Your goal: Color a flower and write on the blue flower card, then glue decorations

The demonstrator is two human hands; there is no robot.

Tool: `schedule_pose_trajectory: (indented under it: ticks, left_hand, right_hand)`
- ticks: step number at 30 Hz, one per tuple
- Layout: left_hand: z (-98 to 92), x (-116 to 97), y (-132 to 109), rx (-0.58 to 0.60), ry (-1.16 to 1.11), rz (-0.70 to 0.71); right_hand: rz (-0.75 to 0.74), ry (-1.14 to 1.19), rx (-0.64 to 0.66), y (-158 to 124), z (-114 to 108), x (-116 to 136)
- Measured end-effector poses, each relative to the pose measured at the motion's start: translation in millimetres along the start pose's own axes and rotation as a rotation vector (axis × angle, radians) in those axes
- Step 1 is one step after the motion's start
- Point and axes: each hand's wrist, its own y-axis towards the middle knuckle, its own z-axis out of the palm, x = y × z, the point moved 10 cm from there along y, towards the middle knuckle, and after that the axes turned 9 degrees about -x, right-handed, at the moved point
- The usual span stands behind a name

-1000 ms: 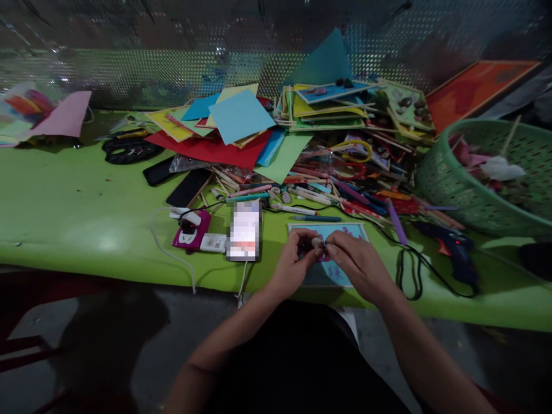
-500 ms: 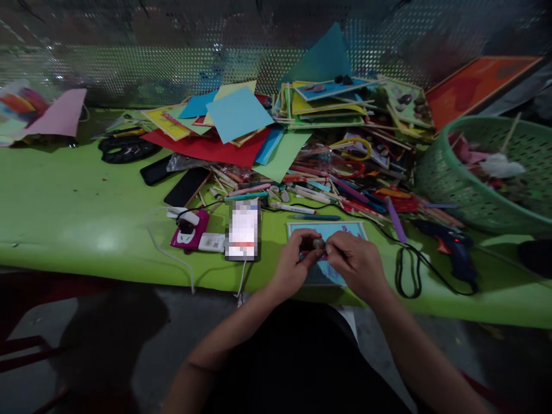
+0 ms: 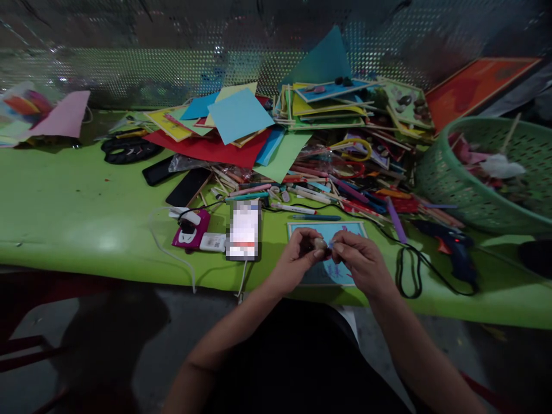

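My left hand (image 3: pixel 297 259) and my right hand (image 3: pixel 360 261) meet over a light blue card (image 3: pixel 345 231) that lies at the near edge of the green table (image 3: pixel 77 218). The left hand's fingers pinch a small pale rounded piece (image 3: pixel 319 244). The right hand's fingertips are closed right beside that piece, touching it; what they hold, if anything, is too small to name. The card carries pink and blue marks, mostly hidden under the hands.
A phone (image 3: pixel 244 230) lies left of the hands beside a magenta device with white cables (image 3: pixel 192 230). A glue gun (image 3: pixel 452 247) and its black cord lie to the right. A green basket (image 3: pixel 487 172) stands far right. Coloured paper (image 3: pixel 239 118), sticks and pens pile up behind.
Both hands stayed together over the card, shifting only slightly. The right hand's fingers have worked a little at the small piece.
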Motion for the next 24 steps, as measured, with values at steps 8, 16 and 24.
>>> schedule_pose_trajectory:
  ticks: [8,16,24]
  left_hand:
    - [5.3,11,1,0.033,-0.174,-0.125]
    - [1.3,14,0,0.037,-0.184,-0.167]
    - [-7.9,11,5,-0.041,-0.186,-0.168]
  right_hand:
    - [0.081,0.062,-0.003,-2,-9,-18]
    - [0.053,0.040,-0.191,-19,-63,-19]
    - [0.103,-0.212,-0.624,-122,-201,-10]
